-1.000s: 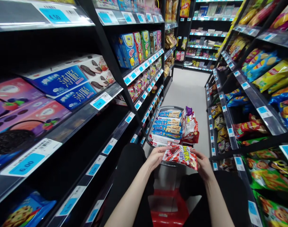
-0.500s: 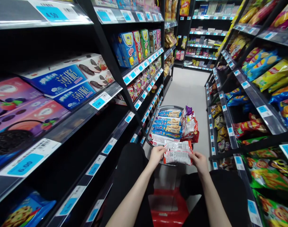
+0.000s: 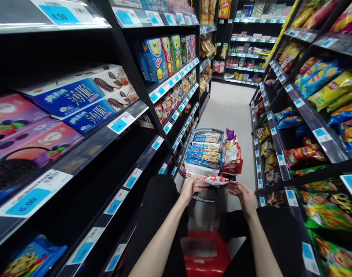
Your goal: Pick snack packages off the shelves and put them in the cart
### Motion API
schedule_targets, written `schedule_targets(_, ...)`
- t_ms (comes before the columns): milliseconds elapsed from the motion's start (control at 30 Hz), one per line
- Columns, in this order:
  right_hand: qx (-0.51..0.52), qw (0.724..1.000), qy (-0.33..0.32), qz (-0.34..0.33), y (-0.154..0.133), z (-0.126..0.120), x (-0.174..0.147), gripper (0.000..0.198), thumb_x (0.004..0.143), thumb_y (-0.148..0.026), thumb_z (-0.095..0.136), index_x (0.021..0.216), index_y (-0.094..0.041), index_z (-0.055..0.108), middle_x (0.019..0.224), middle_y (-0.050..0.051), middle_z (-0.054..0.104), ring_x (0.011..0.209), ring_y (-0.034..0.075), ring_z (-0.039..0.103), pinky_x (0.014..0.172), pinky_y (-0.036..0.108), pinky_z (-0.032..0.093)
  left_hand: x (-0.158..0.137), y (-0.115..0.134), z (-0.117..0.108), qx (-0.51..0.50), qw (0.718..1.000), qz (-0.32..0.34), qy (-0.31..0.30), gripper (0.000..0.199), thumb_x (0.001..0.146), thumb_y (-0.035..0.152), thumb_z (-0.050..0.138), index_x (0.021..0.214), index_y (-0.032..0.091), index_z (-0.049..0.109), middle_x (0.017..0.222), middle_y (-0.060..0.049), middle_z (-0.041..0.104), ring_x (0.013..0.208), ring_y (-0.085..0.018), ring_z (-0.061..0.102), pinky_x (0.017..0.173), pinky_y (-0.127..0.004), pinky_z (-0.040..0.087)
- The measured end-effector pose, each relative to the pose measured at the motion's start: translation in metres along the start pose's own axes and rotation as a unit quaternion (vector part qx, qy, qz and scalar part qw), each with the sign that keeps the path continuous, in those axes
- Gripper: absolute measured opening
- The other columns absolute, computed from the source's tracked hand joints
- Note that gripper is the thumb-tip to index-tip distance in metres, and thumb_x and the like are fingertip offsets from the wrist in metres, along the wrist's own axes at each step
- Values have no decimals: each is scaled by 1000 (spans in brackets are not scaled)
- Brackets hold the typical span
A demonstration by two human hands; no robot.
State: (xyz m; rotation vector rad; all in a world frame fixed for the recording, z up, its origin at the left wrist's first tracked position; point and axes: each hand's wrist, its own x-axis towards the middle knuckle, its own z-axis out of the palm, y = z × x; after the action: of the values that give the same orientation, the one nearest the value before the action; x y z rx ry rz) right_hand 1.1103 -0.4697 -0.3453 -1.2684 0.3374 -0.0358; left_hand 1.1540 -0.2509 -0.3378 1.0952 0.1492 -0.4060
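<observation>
Between my two hands is a red and white snack bag (image 3: 214,179), turned nearly edge-on to me. My left hand (image 3: 191,187) is closed on the bag's left end, fingers beneath and thumb on top. At the other end, my right hand (image 3: 242,192) pinches the bag's right edge. Just beyond the bag stands a grey shopping basket (image 3: 205,199), filled with a row of blue cookie packs (image 3: 204,157). White and red packs lie at its near side, and red and white bags (image 3: 232,154) with a purple one are heaped on the right.
Shelves of boxed cookies (image 3: 74,92) run along my left, with price tags on their edges. Bagged chips (image 3: 322,77) fill the right shelves. A red stool (image 3: 206,261) is below me between my knees. The tiled aisle floor (image 3: 224,98) stretches ahead to a back shelf.
The snack bag has tilted from showing its printed back to nearly edge-on. The fingers of my left hand have shifted underneath it. The basket and its contents look unchanged.
</observation>
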Motion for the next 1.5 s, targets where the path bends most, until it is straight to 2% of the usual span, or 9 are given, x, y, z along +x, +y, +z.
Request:
schedule_targets(267, 77, 997, -1, 28, 0, 4, -1, 44, 62, -55, 67, 80, -15, 68, 81, 11, 69, 72, 25, 66, 64, 36, 54, -2, 0, 4, -29, 999, 5, 24, 37, 61, 42, 69, 75, 8, 65, 65, -8, 65, 61, -20, 62, 56, -32, 51)
schedule_targets(400, 61, 997, 36, 29, 5, 3, 2, 36, 54, -39, 77, 79, -15, 66, 78, 8, 68, 68, 21, 65, 60, 31, 53, 2, -5, 3, 25, 998, 26, 55, 28, 53, 29, 76, 65, 9, 62, 56, -2, 61, 51, -11, 54, 50, -20, 43)
schedule_targets(467, 61, 997, 46, 28, 7, 2, 3, 40, 51, -30, 80, 85, -16, 64, 74, 5, 67, 67, 18, 64, 60, 28, 53, 3, -7, 3, 65, 995, 43, 56, 31, 52, 24, 76, 74, 9, 62, 53, 0, 59, 44, -7, 48, 45, -17, 35)
schedule_targets(633, 49, 998, 48, 4, 8, 0, 4, 55, 53, -28, 79, 101, -18, 55, 74, 4, 67, 68, 18, 63, 60, 29, 52, 4, -8, 4, 91, 994, 33, 58, 68, 52, 24, 75, 114, 12, 50, 51, 7, 55, 35, -4, 36, 38, -16, 24)
schedule_targets(833, 7, 997, 79, -11, 10, -2, 7, 54, 49, -32, 79, 96, -16, 59, 76, 6, 67, 72, 21, 63, 66, 34, 52, 7, -8, 3, 107, 993, 23, 51, 32, 47, 25, 78, 71, 11, 63, 54, -1, 61, 52, -12, 54, 51, -20, 38)
schedule_targets(1000, -45, 993, 100, -42, 15, 0, 9, 38, 50, -36, 78, 78, -15, 64, 76, 7, 67, 72, 20, 61, 69, 35, 50, 6, -8, 3, 111, 990, 63, 56, 22, 50, 23, 75, 62, 13, 61, 56, 0, 61, 56, -13, 56, 59, -22, 42)
schedule_targets(1233, -126, 967, 69, -213, 12, 2, 7, 12, 64, -29, 68, 67, -17, 67, 81, 6, 54, 81, 18, 55, 72, 32, 48, 8, -9, -1, 193, 957, 173, 128, 4, 53, 15, 67, 57, 14, 67, 94, -9, 62, 91, -22, 56, 79, -28, 42)
schedule_targets(1333, -142, 963, 50, -225, 9, 4, 4, 9, 68, -25, 63, 68, -18, 68, 81, 6, 52, 78, 17, 54, 67, 29, 46, 8, -12, 1, 96, 980, 129, 120, 6, 55, 14, 63, 58, 13, 67, 99, -11, 62, 97, -25, 56, 78, -30, 44)
schedule_targets(1500, -149, 970, 10, -191, 9, 5, 0, 12, 73, -27, 60, 73, -18, 68, 84, 7, 58, 82, 19, 56, 67, 28, 45, 1, -11, 4, -127, 991, 8, 48, 24, 57, 21, 58, 76, 9, 66, 78, -10, 65, 75, -23, 61, 61, -31, 49)
